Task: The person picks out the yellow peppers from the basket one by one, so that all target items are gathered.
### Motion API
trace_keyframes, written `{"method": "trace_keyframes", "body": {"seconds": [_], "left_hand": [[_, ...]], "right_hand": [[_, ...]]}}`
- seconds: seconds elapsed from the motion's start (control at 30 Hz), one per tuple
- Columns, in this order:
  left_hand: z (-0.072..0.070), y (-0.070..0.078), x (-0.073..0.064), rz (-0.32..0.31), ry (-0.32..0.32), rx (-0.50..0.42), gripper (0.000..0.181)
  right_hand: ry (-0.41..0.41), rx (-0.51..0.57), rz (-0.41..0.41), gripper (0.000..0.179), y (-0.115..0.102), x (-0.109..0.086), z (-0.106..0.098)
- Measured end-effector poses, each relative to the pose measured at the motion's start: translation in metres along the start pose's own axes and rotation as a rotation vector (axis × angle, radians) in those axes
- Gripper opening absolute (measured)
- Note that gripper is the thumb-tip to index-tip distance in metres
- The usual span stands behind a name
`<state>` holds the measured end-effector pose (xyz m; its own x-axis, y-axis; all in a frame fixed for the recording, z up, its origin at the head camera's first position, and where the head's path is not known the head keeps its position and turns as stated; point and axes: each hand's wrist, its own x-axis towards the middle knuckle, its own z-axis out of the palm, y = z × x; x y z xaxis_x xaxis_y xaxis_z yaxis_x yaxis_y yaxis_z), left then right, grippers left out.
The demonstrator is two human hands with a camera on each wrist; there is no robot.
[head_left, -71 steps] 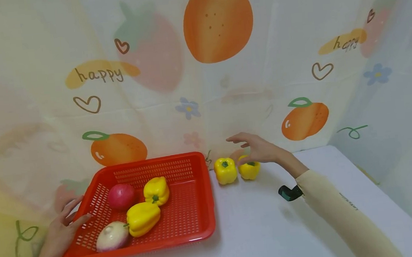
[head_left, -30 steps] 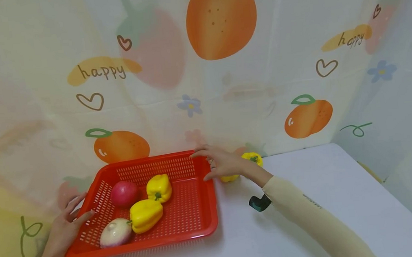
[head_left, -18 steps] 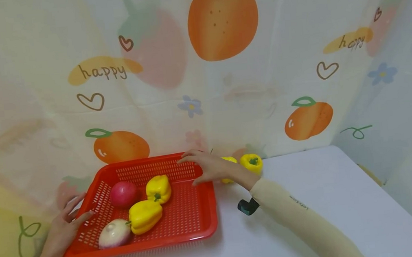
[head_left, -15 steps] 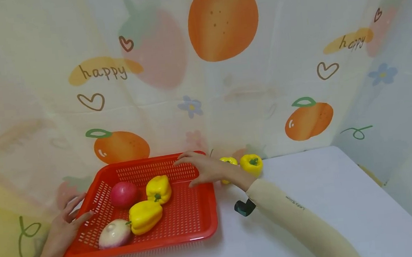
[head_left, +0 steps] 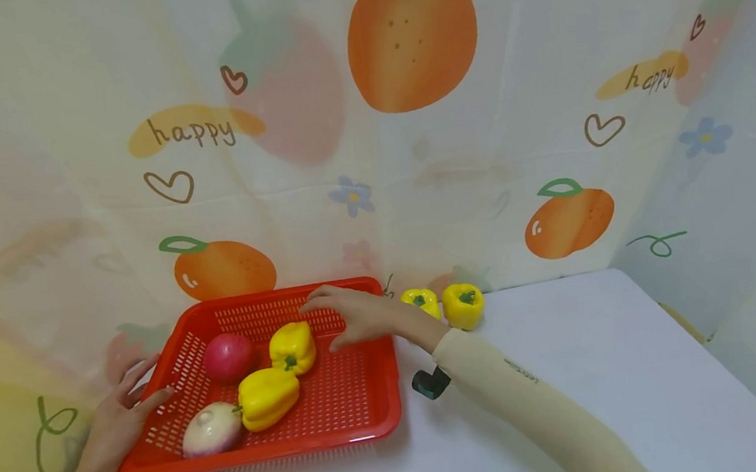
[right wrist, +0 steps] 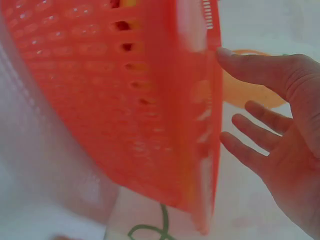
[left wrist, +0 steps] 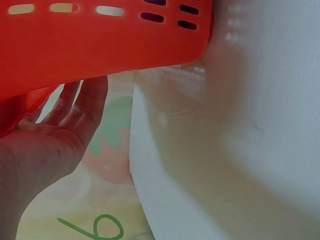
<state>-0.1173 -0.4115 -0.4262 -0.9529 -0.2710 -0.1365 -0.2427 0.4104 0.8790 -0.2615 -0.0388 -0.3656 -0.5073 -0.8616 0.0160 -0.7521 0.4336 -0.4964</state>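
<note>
A red plastic basket (head_left: 351, 439) holds two yellow bell peppers (head_left: 269, 399), a pinkish-red round fruit or vegetable (head_left: 229, 358) and a whitish, purple-tinged onion-like one (head_left: 211, 429). At its left rim my left hand (head_left: 114, 428) grips the edge, thumb over the inside and fingers outside; the left wrist view shows the hand (left wrist: 55, 135) beneath the red rim. My right hand (head_left: 358, 314) hovers over the basket's back right part, fingers spread and holding nothing. Its fingertips point toward the rear bell pepper (head_left: 292, 348). In the right wrist view, the hand (right wrist: 285, 125) appears beyond the rim.
Two more yellow bell peppers (head_left: 464, 306) stand on the white table (head_left: 564, 355) right of the basket, near the back wall; the right forearm partly covers one. A fruit-printed cloth (head_left: 458, 221) rises behind the table. A dark wrist camera (head_left: 430, 383) hangs below the right sleeve.
My right hand has moved left from above the two table peppers, past the basket's right rim, to over its inside. The left hand stays at the rim.
</note>
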Motion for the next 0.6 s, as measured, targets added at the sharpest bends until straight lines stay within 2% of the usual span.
{"method": "trace_keyframes", "body": {"seconds": [0.2, 0.43, 0.6], "left_hand": [[0.001, 0.001, 0.0, 0.013, -0.007, -0.035, 0.073], [-0.001, 0.001, 0.001, 0.011, 0.005, 0.021, 0.073], [0.0, 0.0, 0.0, 0.026, 0.008, 0.016, 0.072]], "right_hand": [[-0.025, -0.027, -0.028, 0.067, -0.008, 0.008, -0.005], [-0.022, -0.001, -0.026, 0.065, -0.011, 0.026, -0.003], [-0.062, -0.032, -0.022, 0.063, -0.014, 0.037, 0.002]]}}
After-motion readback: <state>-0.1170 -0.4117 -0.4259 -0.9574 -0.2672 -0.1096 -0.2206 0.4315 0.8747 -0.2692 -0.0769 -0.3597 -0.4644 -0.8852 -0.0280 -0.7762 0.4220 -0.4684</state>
